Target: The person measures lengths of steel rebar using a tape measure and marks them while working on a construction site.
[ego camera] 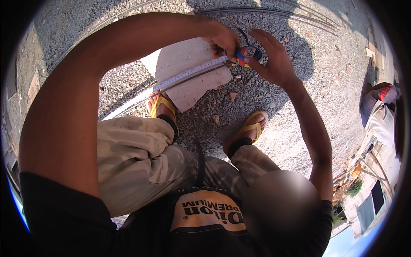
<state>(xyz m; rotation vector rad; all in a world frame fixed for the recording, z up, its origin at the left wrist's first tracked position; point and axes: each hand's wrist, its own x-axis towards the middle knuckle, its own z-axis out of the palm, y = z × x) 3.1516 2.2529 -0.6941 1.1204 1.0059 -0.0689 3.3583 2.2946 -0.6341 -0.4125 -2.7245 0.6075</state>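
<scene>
My left hand (226, 41) is closed at the mouth of a tape measure, pinching the metal tape blade (192, 71) and a thin dark steel rod (189, 78) beside it. Blade and rod run side by side down to the left, over a pale flat slab (186, 61) and past my left foot. The blue, red and yellow tape measure case (249, 55) sits between my two hands. My right hand (273, 62) is curved on its far side, fingers spread, the thumb against the case. A dark strap stands out above the case.
Grey gravel surrounds the slab, with small reddish stone pieces (232, 95). My feet in yellow flip-flops (253, 127) stand on it. Long thin rods (266, 12) lie curved along the top. At the right edge are another person (380, 109), wooden poles and a building.
</scene>
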